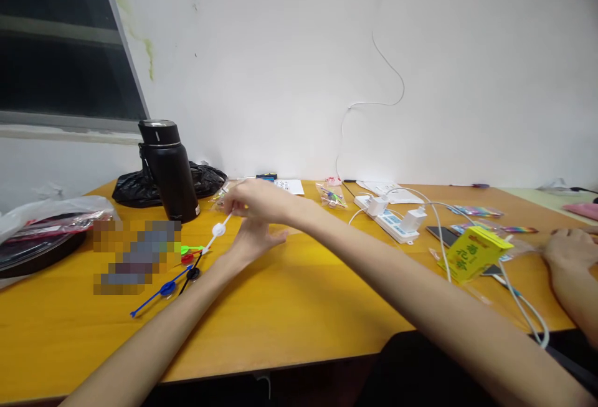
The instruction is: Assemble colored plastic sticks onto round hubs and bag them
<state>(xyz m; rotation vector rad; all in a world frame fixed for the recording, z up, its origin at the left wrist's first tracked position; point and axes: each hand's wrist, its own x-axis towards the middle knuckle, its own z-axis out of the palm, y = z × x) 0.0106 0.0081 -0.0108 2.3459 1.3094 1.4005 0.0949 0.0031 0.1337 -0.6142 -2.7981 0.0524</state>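
My right hand [255, 198] reaches across to the left and pinches the upper end of a white plastic stick [210, 242] with a round disc on it. Just below and behind it is my left hand [256, 242], thumb stretched out to the right; its other fingers are partly hidden. Left of my left forearm lie similar sticks with discs: a blue one [167, 288], a black one [192, 274], and a green piece [191, 249] by a red disc [187, 258]. The white stick's lower end meets this group; whether they are joined I cannot tell.
A black bottle [170, 173] stands before a black plastic bag [133, 190]. Further right are a small clear packet [331, 195], a power strip [395, 227] with chargers and white cables, and a yellow box [474, 254]. Another person's hand [570, 251] rests at the far right.
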